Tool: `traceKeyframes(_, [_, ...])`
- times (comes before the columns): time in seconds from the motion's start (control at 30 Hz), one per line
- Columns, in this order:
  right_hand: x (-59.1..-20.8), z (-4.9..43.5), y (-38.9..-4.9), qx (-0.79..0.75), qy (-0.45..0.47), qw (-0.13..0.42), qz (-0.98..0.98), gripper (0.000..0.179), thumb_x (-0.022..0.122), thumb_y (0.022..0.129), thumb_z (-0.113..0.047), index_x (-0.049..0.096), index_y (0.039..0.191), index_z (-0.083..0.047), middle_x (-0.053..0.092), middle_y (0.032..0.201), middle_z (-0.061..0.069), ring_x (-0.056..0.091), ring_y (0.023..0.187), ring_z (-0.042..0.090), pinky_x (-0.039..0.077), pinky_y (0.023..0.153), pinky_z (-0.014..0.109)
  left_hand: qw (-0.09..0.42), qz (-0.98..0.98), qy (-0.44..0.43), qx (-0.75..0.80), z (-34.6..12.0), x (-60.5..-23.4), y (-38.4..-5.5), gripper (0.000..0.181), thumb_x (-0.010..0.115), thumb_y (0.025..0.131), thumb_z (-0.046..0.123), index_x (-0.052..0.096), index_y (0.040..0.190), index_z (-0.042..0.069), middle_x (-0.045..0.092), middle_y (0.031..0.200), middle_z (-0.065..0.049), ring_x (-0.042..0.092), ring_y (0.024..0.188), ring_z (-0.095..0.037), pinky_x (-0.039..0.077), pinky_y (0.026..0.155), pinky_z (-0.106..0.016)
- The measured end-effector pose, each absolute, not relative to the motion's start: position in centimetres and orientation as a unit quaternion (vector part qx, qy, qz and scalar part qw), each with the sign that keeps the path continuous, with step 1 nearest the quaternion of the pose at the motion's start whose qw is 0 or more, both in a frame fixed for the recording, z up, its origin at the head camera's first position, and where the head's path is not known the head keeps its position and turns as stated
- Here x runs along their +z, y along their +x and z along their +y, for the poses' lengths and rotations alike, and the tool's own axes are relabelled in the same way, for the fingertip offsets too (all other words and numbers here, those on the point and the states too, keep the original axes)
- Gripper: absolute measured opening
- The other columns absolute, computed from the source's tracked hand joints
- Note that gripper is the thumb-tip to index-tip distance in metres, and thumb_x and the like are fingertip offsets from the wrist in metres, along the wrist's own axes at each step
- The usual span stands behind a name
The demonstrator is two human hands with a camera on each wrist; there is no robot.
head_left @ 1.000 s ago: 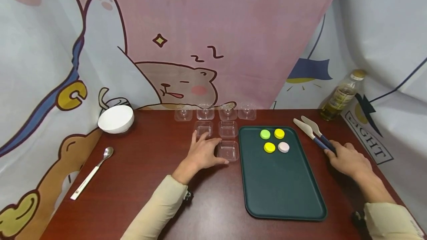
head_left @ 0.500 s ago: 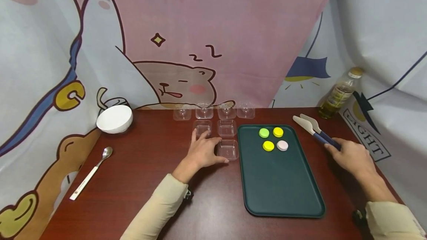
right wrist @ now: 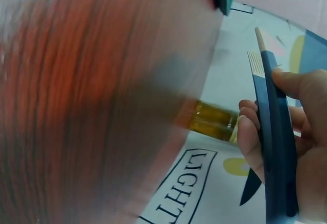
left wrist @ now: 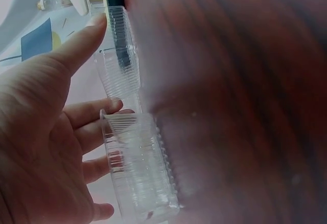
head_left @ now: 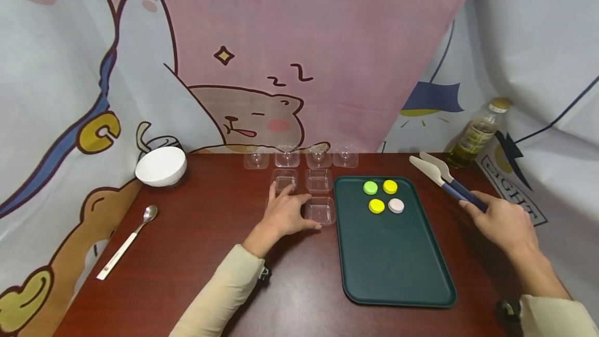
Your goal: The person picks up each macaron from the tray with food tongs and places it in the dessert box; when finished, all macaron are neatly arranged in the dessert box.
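Note:
My left hand [head_left: 286, 216] has its fingers spread among clear plastic containers. Its thumb and index finger reach to the sides of the nearest right container [head_left: 320, 211]. In the left wrist view, another clear container [left wrist: 138, 165] stands in front of the fingers, mostly hidden by the hand in the head view. My right hand [head_left: 507, 222] grips the blue handles of a pair of tongs [head_left: 463, 189], whose pale tips point away from me, slightly apart with nothing between them. A dark green tray [head_left: 398, 259] lies between the hands, bearing green, yellow and pink macarons [head_left: 376, 206].
Behind the containers, a row of clear domed lids [head_left: 287, 157] runs along the back edge. An oil bottle [head_left: 474, 134] stands back right, just beyond the tongs. On the left are a white bowl [head_left: 161, 167] and a long-handled spoon [head_left: 126, 243]. Printed cloth encloses the table.
My right hand has shifted rightward with the tongs, whose handles now reach further right. The left hand keeps its place at the containers, and the macarons have not moved.

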State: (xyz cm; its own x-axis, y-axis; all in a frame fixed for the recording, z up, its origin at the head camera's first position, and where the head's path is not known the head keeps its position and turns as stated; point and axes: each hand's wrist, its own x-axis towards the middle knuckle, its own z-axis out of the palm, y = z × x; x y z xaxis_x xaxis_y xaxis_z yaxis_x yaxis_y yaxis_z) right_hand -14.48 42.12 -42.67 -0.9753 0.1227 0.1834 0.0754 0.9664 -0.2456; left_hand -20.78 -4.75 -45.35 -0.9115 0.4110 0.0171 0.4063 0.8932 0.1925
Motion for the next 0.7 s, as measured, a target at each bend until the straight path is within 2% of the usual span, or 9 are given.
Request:
traceKeyframes(0.2, [-42.3,40.7,-13.8,0.119,-0.037,0.089,-0.988,0.052,0.063,0.097,-0.049,0.066,0.125,-0.005,0.05,0.054,-0.003,0.047,0.056,0.024,0.03,0.047,0.036,0.015,0.972,0.21,0.1,-4.9,-45.3,-20.8,0.084,0.078,0.069,0.074,0.064,0.138,0.028,0.075,0.122,0.002,0.042,0.147,-0.027,0.01,0.124,-0.065])
traceKeyframes(0.37, [-42.1,39.3,-13.3,0.121,-0.023,0.086,-0.989,0.05,0.064,0.097,-0.047,0.068,0.122,-0.004,0.043,0.054,-0.004,0.042,0.055,0.019,0.026,0.049,0.032,0.017,0.973,0.206,0.101,-4.8,-45.5,-20.7,0.084,0.078,0.069,0.074,0.064,0.138,0.028,0.075,0.123,0.002,0.042,0.147,-0.027,0.011,0.123,-0.067])
traceKeyframes(0.53, [-41.8,38.1,-13.2,0.128,0.002,0.088,-0.988,0.047,0.066,0.097,-0.044,0.069,0.121,-0.004,0.052,0.059,-0.004,0.043,0.054,0.017,0.028,0.048,0.031,0.024,0.975,0.195,0.106,-4.7,-45.5,-20.7,0.086,0.079,0.069,0.073,0.062,0.14,0.028,0.073,0.128,0.003,0.04,0.148,-0.027,0.009,0.122,-0.069])
traceKeyframes(0.7, [-41.8,37.0,-13.2,0.128,0.021,0.074,-0.989,0.049,0.066,0.097,-0.044,0.068,0.123,-0.004,0.048,0.058,-0.004,0.042,0.054,0.015,0.027,0.048,0.031,0.027,0.974,0.193,0.111,-4.5,-45.4,-20.7,0.086,0.079,0.069,0.072,0.062,0.141,0.027,0.072,0.128,0.003,0.04,0.149,-0.027,0.009,0.122,-0.069])
